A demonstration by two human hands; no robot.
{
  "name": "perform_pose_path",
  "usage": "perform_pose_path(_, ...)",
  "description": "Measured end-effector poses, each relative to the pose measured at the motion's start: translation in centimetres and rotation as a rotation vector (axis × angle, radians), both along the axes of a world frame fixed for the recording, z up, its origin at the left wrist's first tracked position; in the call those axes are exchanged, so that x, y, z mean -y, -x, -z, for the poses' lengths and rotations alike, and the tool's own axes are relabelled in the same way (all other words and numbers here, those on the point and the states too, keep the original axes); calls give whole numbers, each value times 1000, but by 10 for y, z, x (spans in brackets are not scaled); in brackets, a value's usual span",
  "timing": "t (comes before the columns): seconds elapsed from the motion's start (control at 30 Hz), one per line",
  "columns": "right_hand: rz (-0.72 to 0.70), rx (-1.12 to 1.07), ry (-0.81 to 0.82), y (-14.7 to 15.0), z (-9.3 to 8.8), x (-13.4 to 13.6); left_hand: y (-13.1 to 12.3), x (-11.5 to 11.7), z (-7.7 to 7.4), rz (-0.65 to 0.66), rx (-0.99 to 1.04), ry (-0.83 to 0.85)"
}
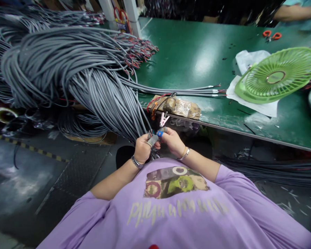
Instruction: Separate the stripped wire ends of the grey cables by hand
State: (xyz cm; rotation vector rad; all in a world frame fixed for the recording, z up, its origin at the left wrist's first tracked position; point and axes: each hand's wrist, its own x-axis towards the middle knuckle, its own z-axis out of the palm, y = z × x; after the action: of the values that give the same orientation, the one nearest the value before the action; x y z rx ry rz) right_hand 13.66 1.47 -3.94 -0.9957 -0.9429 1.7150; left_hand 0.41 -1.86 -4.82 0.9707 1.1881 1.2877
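My left hand (pixel 142 148) is pinching the wire ends (pixel 152 131) of the grey cables (pixel 106 97), just off the near edge of the green table (pixel 186 65), in front of my shirt (pixel 171 221). My right hand (pixel 174 142) meets it, thumb and fingertips drawn together; I cannot tell what they grip. A pink clip (pixel 163 119) stands at the table edge, just beyond my fingers. The cable pile bounds the left; green surface stretches from it to the fan (pixel 277 77). My fingers partly cover the wire ends. A co-worker's arm (pixel 295 13) is cut off at upper right.
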Motion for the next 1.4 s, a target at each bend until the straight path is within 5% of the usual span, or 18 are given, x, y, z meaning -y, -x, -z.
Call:
perform_pose_path(0.23, 38, -225, 190, -11, -2, -20, -5, -2, -23, -76, 120, -5)
perform_pose_path(0.37, -79, -204, 159, -15, -6, -37, -8, -9, -32, -33, 165, 11)
perform_pose_path(0.53, 90, -109, -90, -10, -1, -45, -10, -19, -33, 13, 196, -11)
perform_pose_path(0.73, -30, -305, 102, 0, -8, -48, -13, -23, -31, 22, 186, 1)
perform_pose_path(0.97, 78, -348, 155, 7, -15, -48, -14, -22, -26, 12, 174, 14)
perform_pose_path(1.2, -144, -323, 173, -10, -2, -34, -11, -10, -22, -22, 115, -30)
perform_pose_path(1.4, -319, -220, -7, -25, 9, -12, -3, 1, -9, -69, 41, -71)
